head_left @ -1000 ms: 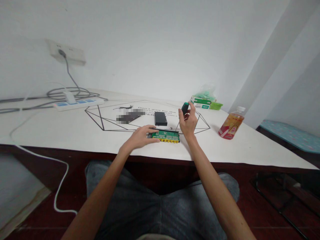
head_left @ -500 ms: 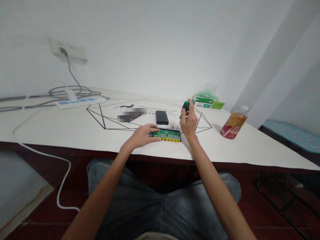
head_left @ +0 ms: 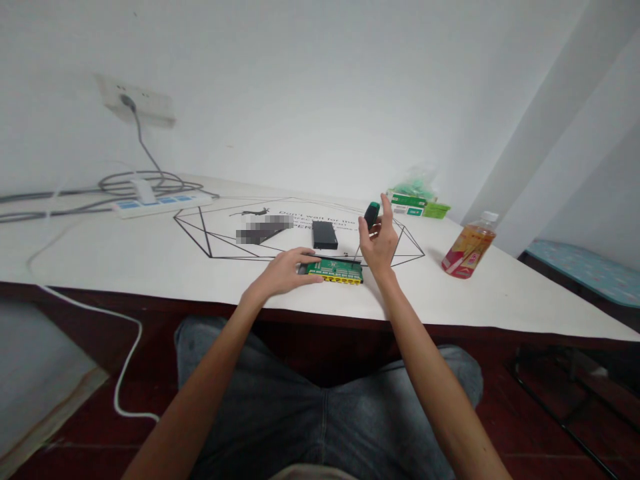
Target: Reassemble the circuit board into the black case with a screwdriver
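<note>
A green circuit board [head_left: 336, 270] with yellow connectors along its near edge lies on the white table [head_left: 150, 260]. My left hand [head_left: 285, 272] rests on the board's left end, fingers pressed down on it. My right hand [head_left: 379, 244] holds a screwdriver [head_left: 371, 216] with a dark green handle upright, its thin shaft angled down to the board's right end. The index finger of that hand sticks up beside the handle.
A small black box [head_left: 324, 235] lies just behind the board. A bottle of orange drink [head_left: 469, 246] stands at the right. Green packets [head_left: 415, 203] sit at the back. A power strip [head_left: 157, 203] with coiled cables lies back left.
The right hand's fingers have shifted on the screwdriver handle, the index finger now lifted. The left hand and board have stayed put.
</note>
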`<state>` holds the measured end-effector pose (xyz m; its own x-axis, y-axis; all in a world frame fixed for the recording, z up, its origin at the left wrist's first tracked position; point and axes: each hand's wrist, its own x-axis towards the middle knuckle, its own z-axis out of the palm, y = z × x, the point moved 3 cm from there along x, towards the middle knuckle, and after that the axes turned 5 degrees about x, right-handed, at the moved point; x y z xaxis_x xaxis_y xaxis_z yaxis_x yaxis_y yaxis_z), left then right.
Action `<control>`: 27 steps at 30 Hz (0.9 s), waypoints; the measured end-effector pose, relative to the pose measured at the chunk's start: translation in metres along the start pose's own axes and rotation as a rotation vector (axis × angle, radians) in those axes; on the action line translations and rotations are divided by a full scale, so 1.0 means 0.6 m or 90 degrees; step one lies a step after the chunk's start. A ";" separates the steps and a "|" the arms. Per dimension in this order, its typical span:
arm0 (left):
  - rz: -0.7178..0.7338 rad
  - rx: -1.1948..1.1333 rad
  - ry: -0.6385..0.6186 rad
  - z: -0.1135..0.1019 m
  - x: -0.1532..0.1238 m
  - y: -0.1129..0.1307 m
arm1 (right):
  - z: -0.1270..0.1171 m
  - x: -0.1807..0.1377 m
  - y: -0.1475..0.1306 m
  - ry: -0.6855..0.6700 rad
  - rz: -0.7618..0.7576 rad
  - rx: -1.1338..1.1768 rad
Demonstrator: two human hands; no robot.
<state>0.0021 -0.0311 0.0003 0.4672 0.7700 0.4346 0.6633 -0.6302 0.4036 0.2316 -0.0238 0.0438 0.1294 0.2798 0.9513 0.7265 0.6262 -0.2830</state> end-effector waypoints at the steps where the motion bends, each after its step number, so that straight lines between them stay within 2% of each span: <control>1: -0.002 -0.002 0.000 -0.001 0.000 0.002 | -0.001 0.000 0.000 0.009 -0.006 -0.011; 7: -0.007 -0.010 -0.002 -0.004 -0.001 0.007 | -0.002 0.000 -0.001 0.005 -0.003 -0.024; 11: -0.007 -0.015 0.002 -0.001 0.000 0.003 | -0.002 -0.001 -0.002 0.035 -0.009 -0.027; 16: -0.009 -0.010 0.000 0.000 0.000 0.000 | 0.002 -0.001 -0.001 -0.003 0.000 -0.025; 22: -0.007 -0.009 0.000 0.000 0.001 0.000 | -0.001 -0.001 0.002 0.019 0.009 -0.033; 27: -0.006 0.000 0.002 -0.001 0.001 0.001 | -0.001 0.000 0.002 -0.008 0.022 -0.015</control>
<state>0.0026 -0.0311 0.0015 0.4590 0.7759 0.4327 0.6675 -0.6226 0.4083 0.2328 -0.0236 0.0438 0.1456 0.3101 0.9395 0.7378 0.5987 -0.3120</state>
